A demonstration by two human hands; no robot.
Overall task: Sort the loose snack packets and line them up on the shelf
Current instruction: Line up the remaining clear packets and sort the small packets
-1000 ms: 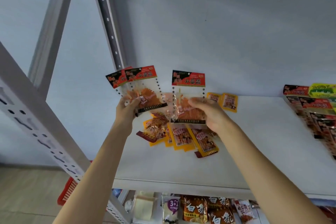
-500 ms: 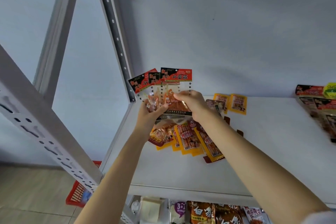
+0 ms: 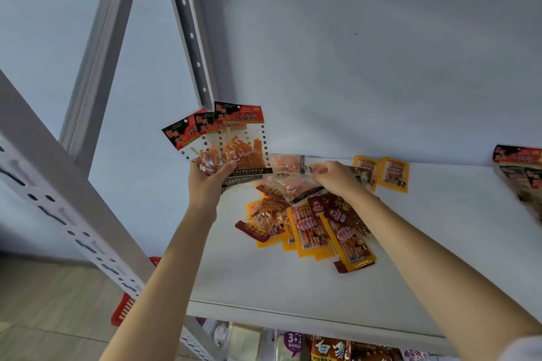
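My left hand (image 3: 209, 174) grips a fan of three clear snack packets with red-and-black headers (image 3: 231, 138), held upright above the left end of the white shelf (image 3: 410, 258). My right hand (image 3: 333, 174) reaches into the loose pile and pinches the edge of a clear packet of orange sticks (image 3: 296, 184) lying flat. In front of that hand lies a heap of yellow packets (image 3: 308, 228) and dark red packets (image 3: 343, 214). Two yellow packets (image 3: 382, 171) lie flat near the back wall.
A row of dark packets (image 3: 525, 173) stands at the shelf's right end. Grey perforated uprights (image 3: 187, 29) frame the left side. More packets (image 3: 331, 349) fill the shelf below. A red basket (image 3: 124, 308) sits on the floor at lower left.
My right hand added its packet to the fan in my left hand, let go, and dropped to the pile, where it now pinches another clear packet.
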